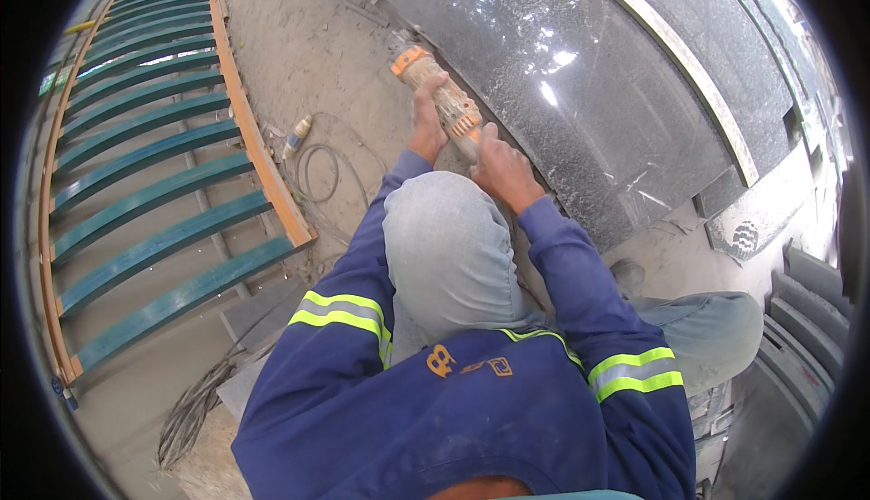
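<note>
A dusty orange angle grinder (458, 109) is held in both my hands, its head pointing away from me and to the left. My left hand (426, 118) grips the body nearer the head. Further back, my right hand (504, 168) is wrapped round the rear end. The grinder's head is beside the near left edge of a large dark polished stone slab (553, 120). Dust or blur hides the disc, and whether it touches the slab cannot be seen.
On the left lies a long orange-edged frame (249, 129) with green slats. A coiled grey cable (313, 174) with a plug connector (297, 135) rests on the dusty floor. Bundled wires (195, 409) lie lower left. Stacked stone pieces (802, 337) stand at right, past my bent knee.
</note>
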A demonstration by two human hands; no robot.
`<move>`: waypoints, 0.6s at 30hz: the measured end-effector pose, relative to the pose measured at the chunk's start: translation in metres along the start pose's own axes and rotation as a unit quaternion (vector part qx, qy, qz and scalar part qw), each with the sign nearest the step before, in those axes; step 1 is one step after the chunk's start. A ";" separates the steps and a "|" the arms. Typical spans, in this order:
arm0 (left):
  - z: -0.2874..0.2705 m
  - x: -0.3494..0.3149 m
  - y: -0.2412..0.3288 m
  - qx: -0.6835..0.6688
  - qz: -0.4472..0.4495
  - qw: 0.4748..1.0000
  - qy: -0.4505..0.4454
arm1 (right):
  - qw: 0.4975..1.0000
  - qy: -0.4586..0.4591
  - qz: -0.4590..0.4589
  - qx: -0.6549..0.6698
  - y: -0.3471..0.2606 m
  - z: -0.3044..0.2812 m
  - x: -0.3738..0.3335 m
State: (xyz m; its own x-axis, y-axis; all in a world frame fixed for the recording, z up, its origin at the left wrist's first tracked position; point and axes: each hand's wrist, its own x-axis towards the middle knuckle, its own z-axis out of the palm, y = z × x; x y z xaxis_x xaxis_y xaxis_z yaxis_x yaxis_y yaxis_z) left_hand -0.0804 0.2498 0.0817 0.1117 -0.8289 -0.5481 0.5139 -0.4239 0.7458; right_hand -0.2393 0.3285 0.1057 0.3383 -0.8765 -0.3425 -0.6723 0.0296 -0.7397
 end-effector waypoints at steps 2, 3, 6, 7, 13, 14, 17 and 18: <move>-0.003 0.010 0.005 -0.003 0.006 1.000 -0.003 | 1.000 0.010 -0.016 0.001 0.002 0.003 0.013; -0.004 0.017 0.007 -0.006 0.007 1.000 -0.004 | 1.000 0.016 -0.022 0.001 0.002 0.004 0.020; -0.008 0.034 0.017 -0.019 0.003 1.000 -0.019 | 1.000 0.011 -0.021 0.008 -0.002 0.007 0.040; -0.009 0.039 0.020 -0.023 0.002 0.999 -0.026 | 0.999 0.016 -0.026 0.010 -0.004 0.006 0.046; -0.015 0.047 0.030 -0.045 -0.040 0.998 -0.017 | 0.999 0.015 -0.022 0.022 -0.011 0.004 0.055; -0.011 0.044 0.026 -0.037 -0.031 0.999 -0.020 | 0.999 0.014 -0.021 0.023 -0.008 0.004 0.048; -0.001 0.018 0.017 -0.014 -0.011 1.000 -0.016 | 1.000 0.009 -0.003 0.007 -0.007 0.002 0.024; -0.001 0.011 0.013 -0.009 -0.014 1.000 -0.010 | 1.000 0.006 0.006 -0.002 -0.008 0.001 0.015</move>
State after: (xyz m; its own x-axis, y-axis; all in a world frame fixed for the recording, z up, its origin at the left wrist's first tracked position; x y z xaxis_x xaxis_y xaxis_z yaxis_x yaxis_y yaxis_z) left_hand -0.0717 0.2356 0.0857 0.0809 -0.8240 -0.5608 0.5326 -0.4398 0.7231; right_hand -0.2283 0.3155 0.1054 0.3224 -0.8817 -0.3445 -0.6786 0.0385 -0.7335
